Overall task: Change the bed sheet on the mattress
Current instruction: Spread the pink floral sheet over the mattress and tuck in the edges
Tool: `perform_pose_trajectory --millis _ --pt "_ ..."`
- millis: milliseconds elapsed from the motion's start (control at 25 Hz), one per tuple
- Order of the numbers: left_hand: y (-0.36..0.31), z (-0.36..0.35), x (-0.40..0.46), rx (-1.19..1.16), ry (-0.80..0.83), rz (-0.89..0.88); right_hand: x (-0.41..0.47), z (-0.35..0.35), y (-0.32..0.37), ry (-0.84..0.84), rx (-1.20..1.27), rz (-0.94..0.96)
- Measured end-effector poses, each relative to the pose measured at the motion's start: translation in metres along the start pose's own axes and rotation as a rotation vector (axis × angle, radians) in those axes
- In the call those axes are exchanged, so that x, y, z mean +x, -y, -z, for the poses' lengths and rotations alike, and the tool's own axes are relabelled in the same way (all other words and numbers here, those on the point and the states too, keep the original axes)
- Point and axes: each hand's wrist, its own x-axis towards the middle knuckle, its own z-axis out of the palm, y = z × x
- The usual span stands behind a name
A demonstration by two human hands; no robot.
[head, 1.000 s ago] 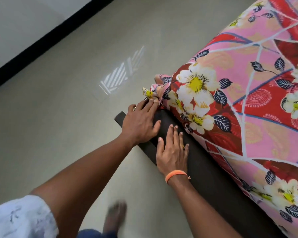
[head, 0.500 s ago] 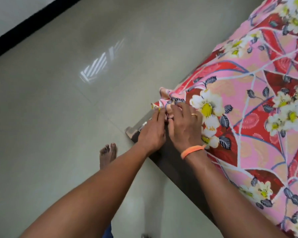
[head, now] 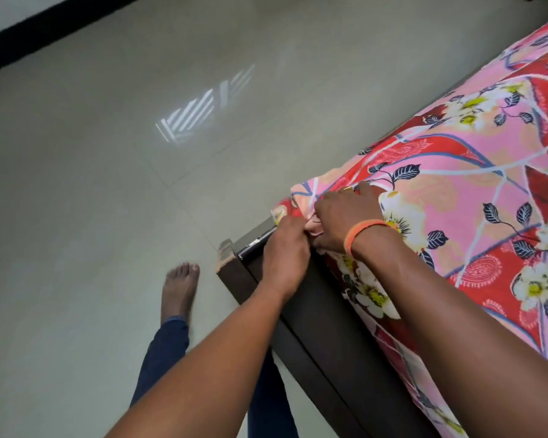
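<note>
Both hands meet at the bed's far-left corner: left hand [head: 285, 245] and right hand [head: 345, 216] each pinch the bunched sheet [head: 456, 191] above the bed frame [head: 329, 327].

We see a pale grey-green tiled floor [head: 92, 200] filling the left and centre of the frame, its thin grout lines crossing near the middle. A bright striped patch of reflected light [head: 203, 105] lies on the tiles in the upper centre. A black skirting band [head: 45, 30] runs diagonally across the upper left corner, with a strip of light wall [head: 0, 11] above it. At lower left, a bare foot [head: 179, 287] stands flat on the floor, and a dark blue trouser leg [head: 162, 352] rises from it toward the bottom edge.
</note>
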Motion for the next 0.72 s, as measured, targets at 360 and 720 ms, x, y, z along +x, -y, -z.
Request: perform_pose_trajectory --millis 360,720 --pt "-0.016 -0.010 -0.031 0.026 0.197 0.301 0.016 0.020 -0.011 0.199 -0.058 0.207" --pt "-0.027 -0.031 -0.005 -0.896 -0.213 0.941 0.056 0.021 -0.032 0.466 0.129 0.267"
